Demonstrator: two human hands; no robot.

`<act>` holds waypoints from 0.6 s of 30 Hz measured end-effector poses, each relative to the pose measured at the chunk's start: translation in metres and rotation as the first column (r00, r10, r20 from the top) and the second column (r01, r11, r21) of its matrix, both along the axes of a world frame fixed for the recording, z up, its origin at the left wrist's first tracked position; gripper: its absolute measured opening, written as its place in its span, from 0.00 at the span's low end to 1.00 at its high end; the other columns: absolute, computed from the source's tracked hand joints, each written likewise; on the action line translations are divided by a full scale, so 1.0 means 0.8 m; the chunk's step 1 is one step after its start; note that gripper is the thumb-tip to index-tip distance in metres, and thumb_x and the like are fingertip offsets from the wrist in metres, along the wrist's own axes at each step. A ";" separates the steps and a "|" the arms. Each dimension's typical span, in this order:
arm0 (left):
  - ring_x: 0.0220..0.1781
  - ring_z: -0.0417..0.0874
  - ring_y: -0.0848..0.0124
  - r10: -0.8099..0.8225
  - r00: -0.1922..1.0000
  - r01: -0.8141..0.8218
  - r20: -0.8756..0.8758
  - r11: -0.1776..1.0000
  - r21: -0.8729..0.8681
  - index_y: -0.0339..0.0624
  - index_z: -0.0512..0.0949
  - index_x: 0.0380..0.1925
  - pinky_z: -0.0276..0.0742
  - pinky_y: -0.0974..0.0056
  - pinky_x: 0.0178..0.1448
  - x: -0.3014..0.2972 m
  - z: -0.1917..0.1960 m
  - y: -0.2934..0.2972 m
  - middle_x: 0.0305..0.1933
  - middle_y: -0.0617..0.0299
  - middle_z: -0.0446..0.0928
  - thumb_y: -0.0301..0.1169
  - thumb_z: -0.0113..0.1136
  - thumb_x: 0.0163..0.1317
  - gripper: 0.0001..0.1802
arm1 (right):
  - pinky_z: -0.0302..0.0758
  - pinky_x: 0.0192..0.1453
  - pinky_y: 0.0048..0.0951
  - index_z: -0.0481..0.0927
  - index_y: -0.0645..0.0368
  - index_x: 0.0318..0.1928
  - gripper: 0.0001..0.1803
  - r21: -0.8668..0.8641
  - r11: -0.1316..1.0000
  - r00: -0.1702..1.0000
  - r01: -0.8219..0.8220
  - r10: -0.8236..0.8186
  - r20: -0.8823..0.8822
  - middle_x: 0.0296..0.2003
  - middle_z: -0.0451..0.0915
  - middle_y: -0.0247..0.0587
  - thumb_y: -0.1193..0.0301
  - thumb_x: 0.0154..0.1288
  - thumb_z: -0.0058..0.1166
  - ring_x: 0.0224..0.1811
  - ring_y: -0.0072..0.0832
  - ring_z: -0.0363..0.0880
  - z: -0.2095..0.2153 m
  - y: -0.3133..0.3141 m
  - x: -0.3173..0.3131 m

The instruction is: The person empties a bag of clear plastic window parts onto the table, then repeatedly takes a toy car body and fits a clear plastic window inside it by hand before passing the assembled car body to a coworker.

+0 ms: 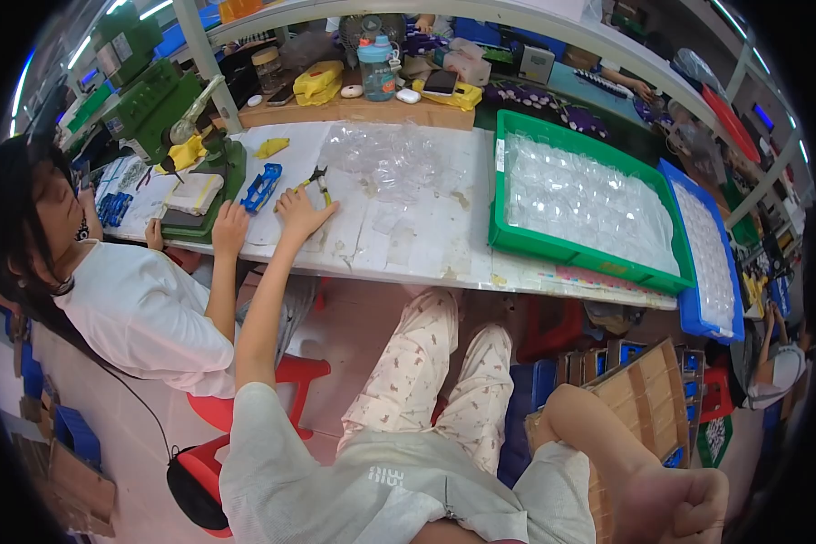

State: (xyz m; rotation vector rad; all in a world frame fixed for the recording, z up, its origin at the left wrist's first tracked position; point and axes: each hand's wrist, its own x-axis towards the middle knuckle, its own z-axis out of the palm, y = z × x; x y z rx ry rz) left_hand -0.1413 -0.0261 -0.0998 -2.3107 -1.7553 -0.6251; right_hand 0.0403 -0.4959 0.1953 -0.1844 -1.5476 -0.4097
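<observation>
Head view: just left of the left hand point(305, 216), a blue plastic part point(261, 188) looks light, stiff. That hand lies palm down, loosely spread; I cannot tell whether it grips. Just beyond it, small pliers point(319, 177) seem rigid, sturdy, best held by the handles. The right hand point(700, 501), well apart, is curled, contents hidden.

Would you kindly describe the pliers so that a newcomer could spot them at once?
On the white table, find the wearer's left hand. The pliers lie close beside it, to the right of a blue part. Their yellow handles and dark head set them apart.
</observation>
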 end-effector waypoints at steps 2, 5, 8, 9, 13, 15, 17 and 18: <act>0.53 0.63 0.48 -0.002 1.000 0.002 0.010 1.000 -0.018 0.30 0.62 0.53 0.51 0.49 0.59 -0.005 -0.002 0.007 0.49 0.40 0.66 0.62 0.58 0.40 0.50 | 0.45 0.19 0.19 0.56 0.49 0.22 0.12 -0.016 0.995 0.994 0.100 -0.100 0.036 0.16 0.53 0.22 0.74 0.58 0.43 0.13 0.13 0.49 0.000 0.001 0.006; 0.49 0.64 0.50 -0.061 0.994 0.053 0.090 0.994 0.091 0.29 0.64 0.51 0.54 0.51 0.55 -0.015 -0.016 0.024 0.44 0.42 0.67 0.57 0.59 0.42 0.46 | 0.45 0.19 0.19 0.56 0.49 0.22 0.13 -0.020 0.998 0.997 0.055 -0.054 0.062 0.16 0.53 0.22 0.73 0.59 0.44 0.13 0.13 0.49 0.001 0.006 0.009; 0.48 0.64 0.50 -0.085 0.990 0.066 0.112 0.984 0.163 0.29 0.66 0.48 0.55 0.51 0.53 -0.016 -0.025 0.038 0.42 0.42 0.68 0.53 0.58 0.43 0.40 | 0.45 0.19 0.19 0.56 0.49 0.22 0.13 0.019 1.000 1.000 0.007 -0.007 0.010 0.15 0.53 0.23 0.74 0.60 0.43 0.13 0.13 0.49 0.002 0.019 0.004; 0.48 0.64 0.50 -0.089 0.990 0.070 0.110 0.983 0.167 0.29 0.66 0.48 0.55 0.51 0.53 -0.013 -0.027 0.042 0.42 0.42 0.68 0.53 0.58 0.43 0.40 | 0.45 0.19 0.19 0.56 0.49 0.22 0.13 0.055 0.995 0.996 -0.086 0.087 -0.014 0.15 0.52 0.23 0.74 0.60 0.42 0.13 0.13 0.49 0.005 0.029 0.001; 0.49 0.64 0.50 0.002 0.992 -0.018 0.124 0.992 0.128 0.29 0.69 0.41 0.55 0.52 0.55 0.007 -0.026 0.056 0.41 0.42 0.68 0.51 0.58 0.45 0.34 | 0.45 0.19 0.18 0.56 0.49 0.22 0.13 0.068 0.987 0.988 -0.147 0.150 -0.040 0.14 0.51 0.23 0.74 0.62 0.41 0.12 0.13 0.48 0.006 0.037 0.005; 0.49 0.64 0.50 0.035 0.991 -0.052 0.132 0.991 0.124 0.30 0.70 0.39 0.55 0.52 0.55 0.012 -0.025 0.069 0.41 0.43 0.68 0.50 0.57 0.45 0.32 | 0.45 0.19 0.18 0.56 0.49 0.22 0.13 0.097 0.983 0.986 -0.157 0.162 -0.050 0.14 0.51 0.23 0.73 0.62 0.41 0.12 0.12 0.48 0.005 0.041 0.007; 0.49 0.64 0.50 0.121 0.988 -0.134 0.099 0.980 0.145 0.29 0.71 0.37 0.54 0.52 0.56 0.011 -0.024 0.087 0.41 0.43 0.69 0.50 0.57 0.46 0.31 | 0.45 0.18 0.18 0.56 0.49 0.22 0.13 0.124 0.977 0.982 -0.171 0.179 -0.059 0.13 0.51 0.22 0.73 0.62 0.41 0.12 0.12 0.48 0.004 0.042 0.008; 0.49 0.64 0.50 0.123 0.988 -0.136 0.096 0.980 0.144 0.29 0.71 0.37 0.54 0.52 0.56 0.007 -0.021 0.097 0.41 0.43 0.69 0.50 0.57 0.46 0.31 | 0.45 0.19 0.18 0.56 0.49 0.22 0.13 0.134 0.981 0.986 -0.137 0.149 -0.080 0.13 0.51 0.22 0.73 0.62 0.40 0.12 0.12 0.48 0.002 0.041 0.008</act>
